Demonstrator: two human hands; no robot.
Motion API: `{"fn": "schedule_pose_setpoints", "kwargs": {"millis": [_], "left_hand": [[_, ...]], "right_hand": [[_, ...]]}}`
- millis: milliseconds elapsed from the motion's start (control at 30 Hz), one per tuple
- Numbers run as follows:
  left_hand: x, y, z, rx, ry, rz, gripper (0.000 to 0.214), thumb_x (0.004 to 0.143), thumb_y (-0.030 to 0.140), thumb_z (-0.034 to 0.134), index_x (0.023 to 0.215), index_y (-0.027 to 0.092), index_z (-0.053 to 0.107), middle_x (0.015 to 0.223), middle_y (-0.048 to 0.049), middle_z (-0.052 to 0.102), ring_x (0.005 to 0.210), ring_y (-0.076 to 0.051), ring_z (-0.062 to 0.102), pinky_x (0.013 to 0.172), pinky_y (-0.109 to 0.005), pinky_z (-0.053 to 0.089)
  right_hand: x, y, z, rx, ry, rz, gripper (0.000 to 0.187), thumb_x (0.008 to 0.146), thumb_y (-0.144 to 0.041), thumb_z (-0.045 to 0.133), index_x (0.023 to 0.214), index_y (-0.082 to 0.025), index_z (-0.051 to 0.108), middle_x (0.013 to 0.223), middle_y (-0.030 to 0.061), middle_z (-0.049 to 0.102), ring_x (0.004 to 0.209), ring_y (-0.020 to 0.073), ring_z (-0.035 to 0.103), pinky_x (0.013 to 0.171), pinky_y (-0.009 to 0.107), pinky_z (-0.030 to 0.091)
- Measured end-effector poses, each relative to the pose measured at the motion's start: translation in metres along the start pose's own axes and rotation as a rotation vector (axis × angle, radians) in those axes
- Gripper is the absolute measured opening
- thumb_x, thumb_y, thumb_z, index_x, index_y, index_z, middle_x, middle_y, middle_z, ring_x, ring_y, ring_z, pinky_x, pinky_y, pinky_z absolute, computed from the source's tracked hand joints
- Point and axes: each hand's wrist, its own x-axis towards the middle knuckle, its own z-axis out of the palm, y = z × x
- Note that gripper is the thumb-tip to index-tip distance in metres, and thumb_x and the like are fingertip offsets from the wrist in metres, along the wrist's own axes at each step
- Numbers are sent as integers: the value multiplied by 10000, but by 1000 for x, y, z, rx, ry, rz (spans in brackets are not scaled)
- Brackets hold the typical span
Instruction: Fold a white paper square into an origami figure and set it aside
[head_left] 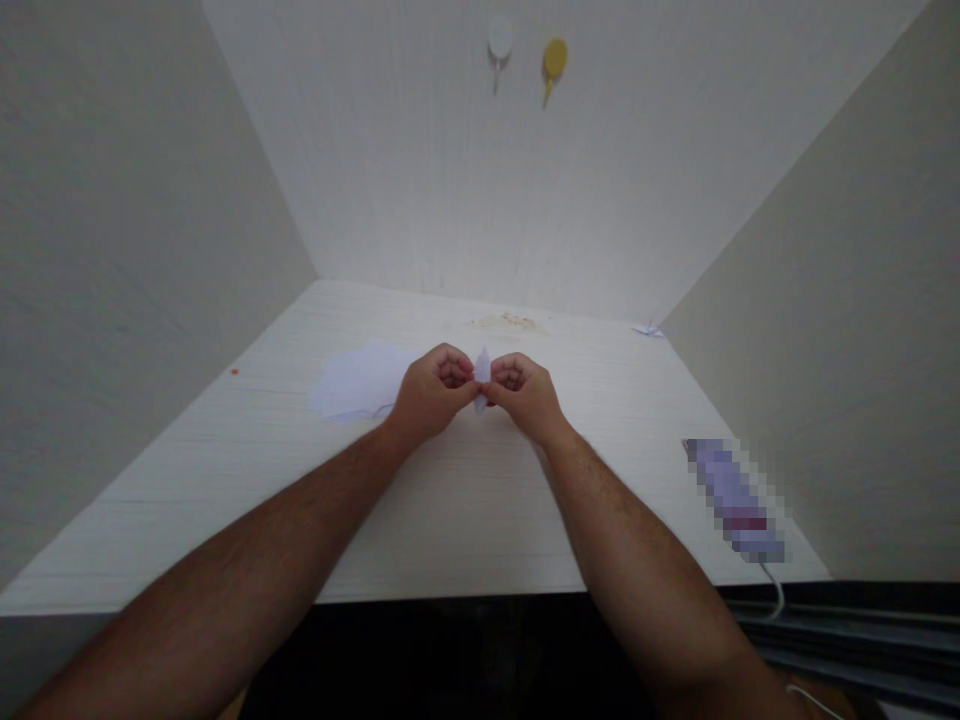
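Observation:
A small folded piece of pale paper [482, 374] stands upright between my two hands above the middle of the white table [465, 500]. My left hand [433, 390] pinches its left side with curled fingers. My right hand [523, 392] pinches its right side the same way. Both hands meet at the paper, a little above the tabletop.
A stack of pale paper sheets [360, 385] lies left of my hands. A small folded paper shape [648, 329] sits in the far right corner. A blurred-out object with a cable [735, 500] lies near the right front edge. Two hooks, white [500, 40] and yellow [554, 60], hang on the back wall.

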Motion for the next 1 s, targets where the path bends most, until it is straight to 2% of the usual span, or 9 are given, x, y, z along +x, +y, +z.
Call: {"fn": "schedule_pose_setpoints", "kwargs": {"millis": [133,367,600,1000], "left_hand": [[0,-2,0,36,19,27,266,627,179,752,777,193,532,646,28,632,560,-97,582,537,-216,452],[0,0,2,49,45,-10,286,606,207,760,823,180,576,665,13,654,580,-109,610,557,-224,479],[1,2,1,99,-113,-175,156,642,244,707,729,158,610,626,-4,666,558,-118,608,554,-238,473],[0,0,1,206,-44,-61,208,641,303,737,683,159,593,602,17,602,542,-98,533,509,-214,384]], "right_hand": [[-2,-4,0,-59,-18,17,206,668,-298,754,752,-169,617,627,-7,664,553,108,619,542,243,493],[-3,-5,-1,-97,14,20,156,683,-291,729,685,-173,626,599,1,666,553,122,631,541,247,501],[-1,-6,-2,-92,52,12,146,679,-297,703,682,-180,614,582,-21,637,548,116,616,584,263,510],[-2,-5,-1,-124,23,4,166,693,-315,719,686,-175,629,566,-13,627,523,98,555,520,234,422]]}}
